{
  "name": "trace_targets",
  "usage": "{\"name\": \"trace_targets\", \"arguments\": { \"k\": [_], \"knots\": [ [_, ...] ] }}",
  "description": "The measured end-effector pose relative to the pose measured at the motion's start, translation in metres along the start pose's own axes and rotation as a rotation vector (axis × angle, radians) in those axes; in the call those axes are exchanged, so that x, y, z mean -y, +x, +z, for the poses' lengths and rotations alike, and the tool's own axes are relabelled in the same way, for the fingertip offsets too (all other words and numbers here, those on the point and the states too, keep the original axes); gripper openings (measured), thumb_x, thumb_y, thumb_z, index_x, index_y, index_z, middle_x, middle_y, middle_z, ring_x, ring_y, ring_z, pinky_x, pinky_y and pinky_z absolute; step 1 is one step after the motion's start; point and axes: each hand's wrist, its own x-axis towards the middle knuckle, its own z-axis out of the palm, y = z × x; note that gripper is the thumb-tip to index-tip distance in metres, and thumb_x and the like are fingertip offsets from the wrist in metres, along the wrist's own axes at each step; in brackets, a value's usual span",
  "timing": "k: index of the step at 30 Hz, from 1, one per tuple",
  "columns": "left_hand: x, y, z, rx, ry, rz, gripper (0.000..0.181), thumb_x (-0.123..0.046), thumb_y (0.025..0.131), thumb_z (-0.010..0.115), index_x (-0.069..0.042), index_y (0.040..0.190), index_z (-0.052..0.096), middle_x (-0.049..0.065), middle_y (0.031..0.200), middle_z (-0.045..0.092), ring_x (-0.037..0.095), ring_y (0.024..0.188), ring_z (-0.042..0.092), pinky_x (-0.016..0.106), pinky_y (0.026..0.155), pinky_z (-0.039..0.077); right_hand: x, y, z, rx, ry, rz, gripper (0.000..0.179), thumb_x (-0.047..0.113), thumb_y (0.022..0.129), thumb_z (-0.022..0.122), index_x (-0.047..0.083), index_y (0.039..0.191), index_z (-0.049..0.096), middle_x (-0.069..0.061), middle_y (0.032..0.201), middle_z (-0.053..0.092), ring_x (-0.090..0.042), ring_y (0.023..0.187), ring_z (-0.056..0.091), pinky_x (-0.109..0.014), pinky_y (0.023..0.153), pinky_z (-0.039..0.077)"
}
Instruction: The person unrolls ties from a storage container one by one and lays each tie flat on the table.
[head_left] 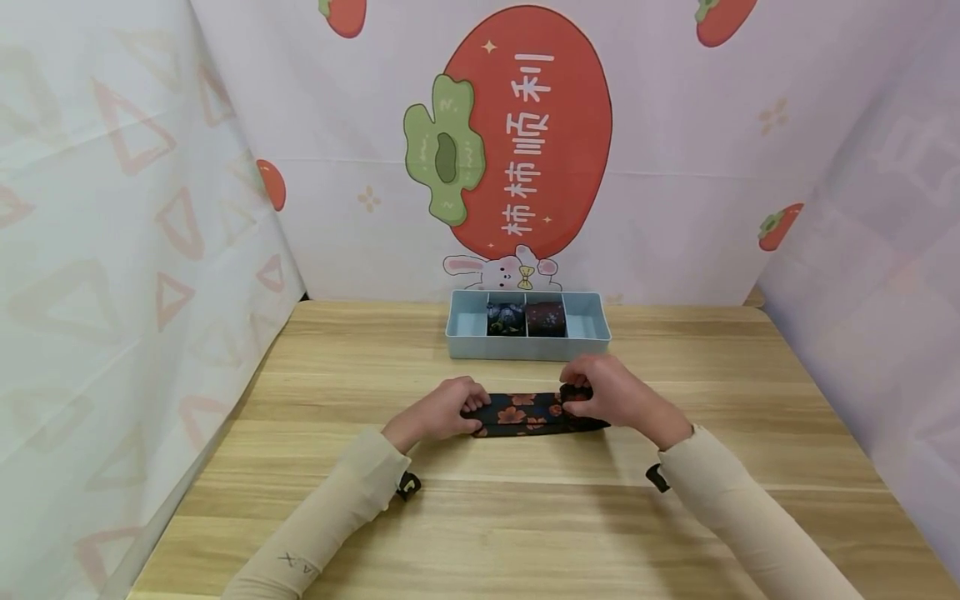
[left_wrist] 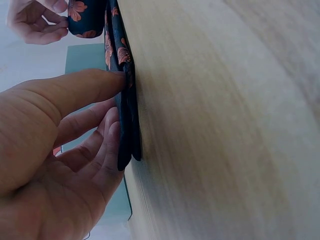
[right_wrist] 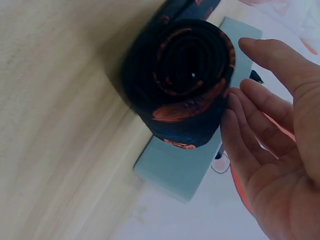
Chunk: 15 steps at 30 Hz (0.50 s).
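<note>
A dark necktie point(head_left: 517, 412) with orange flowers lies across the table, its right end wound into a thick roll point(right_wrist: 195, 95) standing on edge. My left hand point(head_left: 450, 408) holds the flat end at the left, the thumb on the near edge and the fingers by the far edge; in the left wrist view that hand point(left_wrist: 65, 125) partly covers the cloth. At the roll, my right hand point(head_left: 611, 392) bends over the top. Seen from the right wrist, the right hand's fingertips point(right_wrist: 232, 107) touch the roll's side, while its thumb stands slightly off it.
Behind the necktie stands a light blue divided tray point(head_left: 510, 348). Its two middle compartments hold a dark blue patterned roll point(head_left: 506, 318) and a dark red patterned roll point(head_left: 545, 319). A printed cloth point(head_left: 360, 233) hangs behind the wooden table point(head_left: 360, 350).
</note>
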Motion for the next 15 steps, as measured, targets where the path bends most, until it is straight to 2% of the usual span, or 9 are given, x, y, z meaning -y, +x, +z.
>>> {"name": "trace_targets", "arguments": {
  "k": [7, 15],
  "knots": [
    [0.000, 0.000, 0.001, 0.004, -0.006, -0.011, 0.032, -0.006, 0.094, 0.078, 0.001, 0.125, 0.070, 0.011, 0.115, 0.067, 0.019, 0.104, 0.065, 0.040, 0.098, 0.057, -0.007, -0.005, 0.006, -0.023, -0.067, -0.012, 0.028, 0.020, 0.084, 0.090, 0.007, 0.104, 0.075, -0.002, 0.096, 0.068, -0.012, 0.083, 0.059, -0.034, 0.074, 0.055],
    [0.001, 0.001, 0.001, 0.007, -0.002, -0.017, 0.033, -0.005, 0.095, 0.077, 0.001, 0.126, 0.070, 0.011, 0.116, 0.067, 0.019, 0.104, 0.065, 0.039, 0.098, 0.057, -0.015, -0.013, 0.002, -0.057, -0.100, -0.014, 0.032, 0.025, 0.083, 0.091, 0.007, 0.103, 0.075, -0.002, 0.095, 0.068, -0.011, 0.082, 0.059, -0.034, 0.073, 0.054]
  ]
}}
